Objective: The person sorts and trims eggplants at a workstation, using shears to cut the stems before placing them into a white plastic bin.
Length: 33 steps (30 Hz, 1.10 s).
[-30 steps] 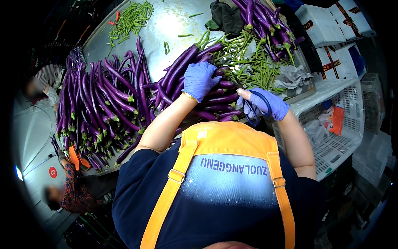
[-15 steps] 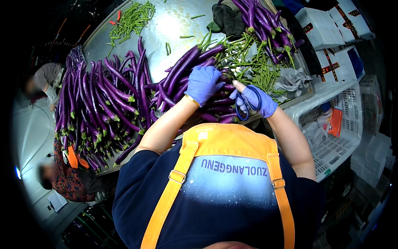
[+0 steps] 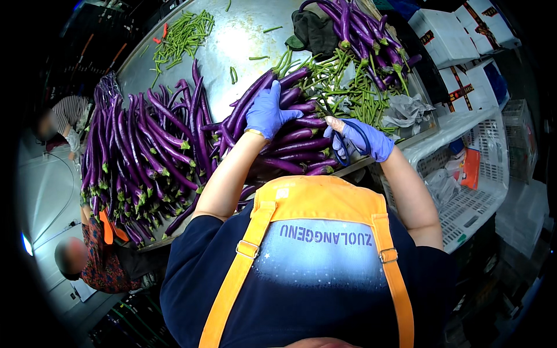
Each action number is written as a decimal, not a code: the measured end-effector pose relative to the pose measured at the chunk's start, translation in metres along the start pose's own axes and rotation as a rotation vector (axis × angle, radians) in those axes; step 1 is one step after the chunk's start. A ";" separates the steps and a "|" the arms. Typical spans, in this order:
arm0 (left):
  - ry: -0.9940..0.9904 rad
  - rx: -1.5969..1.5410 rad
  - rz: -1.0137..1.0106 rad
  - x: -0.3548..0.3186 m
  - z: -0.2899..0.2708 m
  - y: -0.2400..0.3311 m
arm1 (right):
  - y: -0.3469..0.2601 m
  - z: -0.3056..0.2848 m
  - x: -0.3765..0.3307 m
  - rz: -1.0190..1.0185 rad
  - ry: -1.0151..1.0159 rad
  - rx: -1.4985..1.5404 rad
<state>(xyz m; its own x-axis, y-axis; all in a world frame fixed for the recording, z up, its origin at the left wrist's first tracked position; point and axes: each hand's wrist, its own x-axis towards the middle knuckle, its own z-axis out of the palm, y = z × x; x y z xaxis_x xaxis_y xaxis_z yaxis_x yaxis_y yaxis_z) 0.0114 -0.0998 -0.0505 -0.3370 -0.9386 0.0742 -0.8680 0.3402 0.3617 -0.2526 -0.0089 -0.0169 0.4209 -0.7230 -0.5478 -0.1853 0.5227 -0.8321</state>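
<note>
My left hand (image 3: 266,114), in a purple-blue glove, lies over the pile of long purple eggplants (image 3: 297,136) in front of me. Its thumb and forefinger are spread apart, touching the eggplants; the other fingers are partly hidden. A pair of dark-blue-handled scissors (image 3: 366,141) is in my gloved right hand (image 3: 371,139), with the fingers through the loops. The blades point away from me beside the eggplants' stem ends and are hard to make out. Trimmed green stems (image 3: 371,107) lie scattered just beyond my right hand.
A large heap of eggplants (image 3: 133,145) covers the metal table's (image 3: 217,81) left side. More eggplants (image 3: 354,26) and a dark cloth (image 3: 316,32) lie at the far right. Green stems (image 3: 184,36) lie far left. A white crate (image 3: 473,203) stands at right; two people are at left.
My left hand has shifted left and opened, its thumb and forefinger spreading over the eggplants. The right hand with the scissors has barely moved. A person at the left has shifted.
</note>
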 end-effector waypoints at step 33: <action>-0.129 0.060 -0.188 0.040 0.000 -0.086 | 0.010 0.006 -0.005 -0.134 0.282 -0.453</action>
<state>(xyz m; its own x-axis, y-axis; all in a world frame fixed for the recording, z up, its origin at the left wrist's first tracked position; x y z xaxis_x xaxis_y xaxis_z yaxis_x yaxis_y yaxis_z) 0.0723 -0.1662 -0.0787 -0.2077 -0.9720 -0.1097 -0.9386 0.1664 0.3022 -0.2513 0.0027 -0.0214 0.2239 -0.8954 -0.3849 -0.5362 0.2166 -0.8158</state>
